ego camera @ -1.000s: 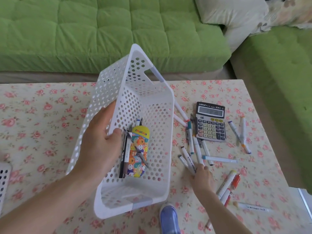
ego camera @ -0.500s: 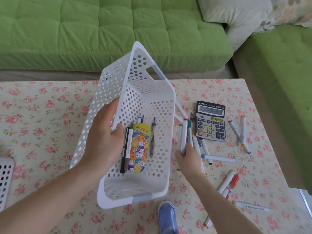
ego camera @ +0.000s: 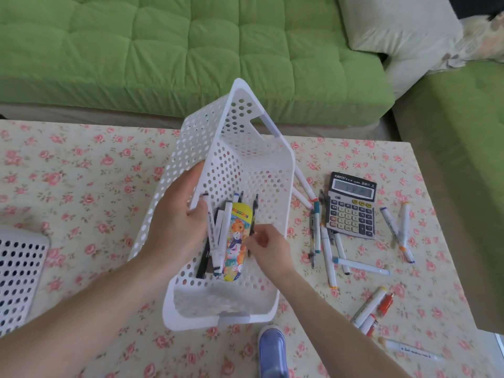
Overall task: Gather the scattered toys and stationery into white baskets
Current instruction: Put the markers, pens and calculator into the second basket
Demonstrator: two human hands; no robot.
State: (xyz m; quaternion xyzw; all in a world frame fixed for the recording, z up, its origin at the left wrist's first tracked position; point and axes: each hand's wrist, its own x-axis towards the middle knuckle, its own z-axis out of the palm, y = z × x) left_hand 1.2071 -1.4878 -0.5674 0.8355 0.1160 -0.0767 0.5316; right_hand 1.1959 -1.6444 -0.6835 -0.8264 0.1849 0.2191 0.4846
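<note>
Gripping the basket by its left wall, the left hand held it tipped, far end raised off the worktop. The right hand sat inside the basket, fingers curled beside the pencil case and pens at its bottom; too blurred to tell whether it pinched anything. Loose markers lay just right of the basket, most with long axes running along the basket's length, beside the calculator. The right hand was nearer them, so the next reach looked like a short sweep out over the basket's right wall.
</note>
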